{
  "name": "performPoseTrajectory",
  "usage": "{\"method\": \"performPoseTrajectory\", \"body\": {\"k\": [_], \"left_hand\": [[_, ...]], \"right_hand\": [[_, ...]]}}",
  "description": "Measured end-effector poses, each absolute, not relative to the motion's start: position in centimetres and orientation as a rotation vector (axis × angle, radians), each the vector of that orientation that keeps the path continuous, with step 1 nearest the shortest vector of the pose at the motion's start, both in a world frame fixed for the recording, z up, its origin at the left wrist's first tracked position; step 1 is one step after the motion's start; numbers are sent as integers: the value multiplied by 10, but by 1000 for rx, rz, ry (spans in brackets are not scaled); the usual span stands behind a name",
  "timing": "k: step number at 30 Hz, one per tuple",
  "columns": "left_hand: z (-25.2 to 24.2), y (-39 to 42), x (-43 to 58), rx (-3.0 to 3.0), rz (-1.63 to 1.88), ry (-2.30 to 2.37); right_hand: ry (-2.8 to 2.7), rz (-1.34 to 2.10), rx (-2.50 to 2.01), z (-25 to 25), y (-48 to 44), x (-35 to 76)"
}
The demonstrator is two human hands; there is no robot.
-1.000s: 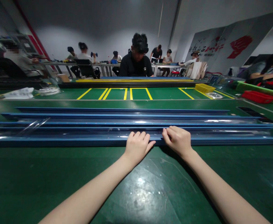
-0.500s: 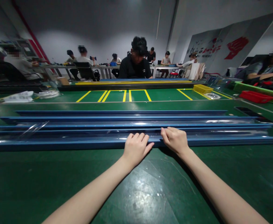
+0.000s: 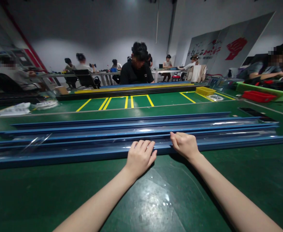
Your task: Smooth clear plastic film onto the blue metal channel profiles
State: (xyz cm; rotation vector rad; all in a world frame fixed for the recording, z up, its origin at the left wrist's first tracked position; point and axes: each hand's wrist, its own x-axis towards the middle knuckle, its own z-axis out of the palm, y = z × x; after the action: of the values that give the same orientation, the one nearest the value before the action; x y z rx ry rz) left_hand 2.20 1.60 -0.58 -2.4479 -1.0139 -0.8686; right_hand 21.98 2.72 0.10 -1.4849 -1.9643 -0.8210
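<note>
Long blue channel-shaped rails [image 3: 66, 158] lie side by side across the green table, with clear plastic film [image 3: 38, 141] showing in the nearest ones. My left hand [image 3: 140, 157] is on the nearest rail, its fingers bent over the near rim and the thumb against the outer side. Just to the right, my right hand [image 3: 185, 145] is closed over the same rail, thumb and forefinger pinched together above the channel. Whatever lies in that pinch is too small or hidden to make out. A small gap separates the two hands.
Beyond the rails, yellow tape lines [image 3: 132, 101] mark the green tabletop [image 3: 102, 212]. A dark flat device [image 3: 257, 115] rests at the rails' right end. Yellow [image 3: 204, 91] and red [image 3: 259, 96] trays stand farther right. A co-worker in black [image 3: 136, 71] sits opposite.
My right hand has slid a little to the right along the rail, widening the gap between my hands. My left hand stays on the rim. The whole view has tilted slightly.
</note>
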Motion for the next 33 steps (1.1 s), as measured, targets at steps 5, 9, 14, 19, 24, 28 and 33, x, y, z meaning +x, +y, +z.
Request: {"method": "performPoseTrajectory", "body": {"k": [5,9,14,19,24,28,33], "left_hand": [[-7,16,22,-2391,-819,-1092],[-8,17,22,-2380,-772,-1129],[-8,18,24,-2381,-755,-1132],[-9,17,24,-2392,-778,-1117],[-8,16,24,-2379,-805,-1118],[-7,17,25,-2367,-793,-1133],[-9,17,25,-2358,-780,-1139]], "right_hand": [[-1883,-835,-1645,0,25,247],[-1837,-829,-1730,-2,22,261],[-1861,-779,-1766,0,21,264],[-1892,-757,-1795,2,20,264],[-1897,-750,-1811,3,20,264],[-1896,-746,-1807,4,20,263],[-1894,-760,-1794,4,20,265]]}}
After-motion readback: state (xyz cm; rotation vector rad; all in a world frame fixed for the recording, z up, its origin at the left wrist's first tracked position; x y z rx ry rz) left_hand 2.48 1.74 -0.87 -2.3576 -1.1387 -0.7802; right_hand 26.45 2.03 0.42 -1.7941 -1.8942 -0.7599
